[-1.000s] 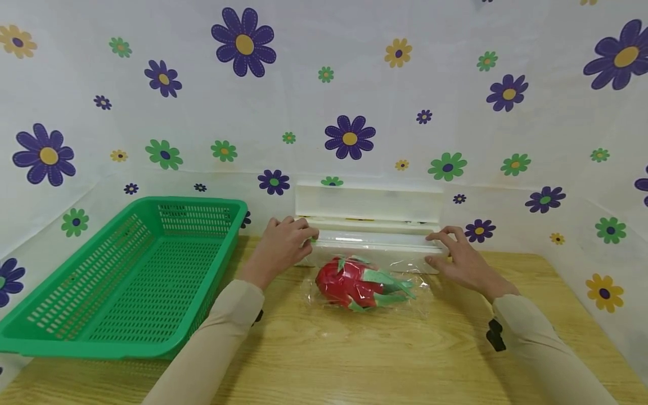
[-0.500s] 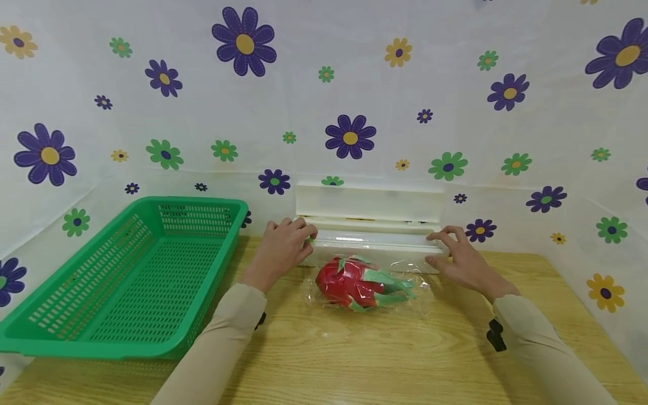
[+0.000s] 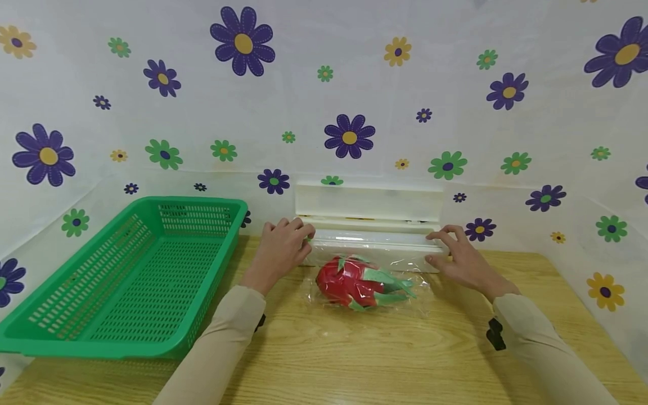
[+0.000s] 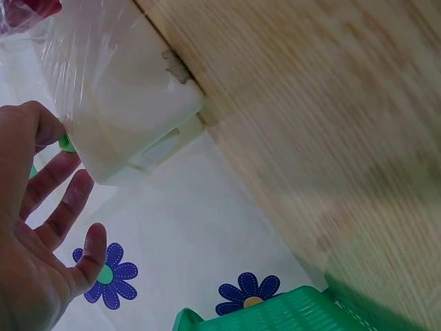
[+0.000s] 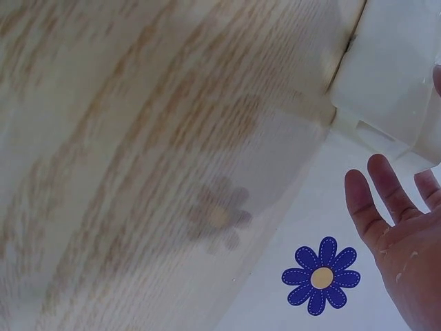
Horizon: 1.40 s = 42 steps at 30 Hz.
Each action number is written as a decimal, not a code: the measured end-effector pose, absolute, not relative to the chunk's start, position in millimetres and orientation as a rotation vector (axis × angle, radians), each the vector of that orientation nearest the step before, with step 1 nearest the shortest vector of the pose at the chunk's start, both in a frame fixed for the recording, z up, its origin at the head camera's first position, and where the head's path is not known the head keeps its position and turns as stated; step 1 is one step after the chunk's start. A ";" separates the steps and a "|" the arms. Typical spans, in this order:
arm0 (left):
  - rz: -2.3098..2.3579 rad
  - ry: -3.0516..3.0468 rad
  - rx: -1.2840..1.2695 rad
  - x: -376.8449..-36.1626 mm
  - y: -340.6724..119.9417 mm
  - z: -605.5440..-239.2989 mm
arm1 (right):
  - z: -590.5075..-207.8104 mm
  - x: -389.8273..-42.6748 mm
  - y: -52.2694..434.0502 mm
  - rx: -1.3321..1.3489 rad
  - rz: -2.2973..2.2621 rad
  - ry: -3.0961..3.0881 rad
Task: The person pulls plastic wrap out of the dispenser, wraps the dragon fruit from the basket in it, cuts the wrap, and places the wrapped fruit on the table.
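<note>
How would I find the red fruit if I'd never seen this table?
Look at the wooden table, in front of the white dispenser box. The red fruit lies there on clear film between both hands, the only thing with red skin and green leafy scales.

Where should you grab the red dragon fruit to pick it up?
Probably around the round red body of the dragon fruit, coming down from above. It lies on its side on the clear film, with its thin green tips pointing right. Those look too floppy for fingers to hold well.

Flowered white backdrop (image 3: 455, 112) (purple, green, yellow) — wooden table (image 3: 354, 354)
</note>
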<state>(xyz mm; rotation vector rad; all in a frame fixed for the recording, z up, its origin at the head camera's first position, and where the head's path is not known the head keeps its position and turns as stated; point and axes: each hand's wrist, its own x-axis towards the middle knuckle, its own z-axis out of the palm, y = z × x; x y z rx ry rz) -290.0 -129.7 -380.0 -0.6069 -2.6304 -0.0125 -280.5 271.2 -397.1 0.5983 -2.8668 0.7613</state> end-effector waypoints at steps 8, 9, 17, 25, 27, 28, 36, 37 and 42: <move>-0.030 -2.632 -0.585 -290.0 -131.0 -382.1 | -397.8 -280.9 271.2 0.593 0.760 -2.868; -0.035 -2.633 -0.584 -289.9 -131.0 -382.3 | -397.8 -280.9 271.2 0.591 0.759 -2.870; -0.081 -2.626 -0.578 -289.9 -131.7 -384.5 | -397.5 -280.6 270.8 0.584 0.758 -2.882; -0.084 -2.648 -0.564 -289.3 -132.5 -383.3 | -399.0 -281.8 271.4 0.586 0.762 -2.878; -0.088 -2.659 -0.561 -288.9 -132.6 -382.4 | -399.1 -282.1 271.9 0.589 0.762 -2.876; -0.091 -2.662 -0.561 -288.9 -132.8 -382.1 | -398.9 -282.3 271.9 0.589 0.760 -2.877; -0.118 -2.672 -0.560 -288.8 -133.7 -381.2 | -396.9 -281.8 271.5 0.576 0.764 -2.892; -0.122 -2.672 -0.559 -288.8 -134.1 -381.3 | -397.0 -281.9 271.5 0.575 0.765 -2.894; -0.158 -2.664 -0.561 -288.6 -135.6 -382.0 | -397.5 -281.2 271.5 0.582 0.768 -2.885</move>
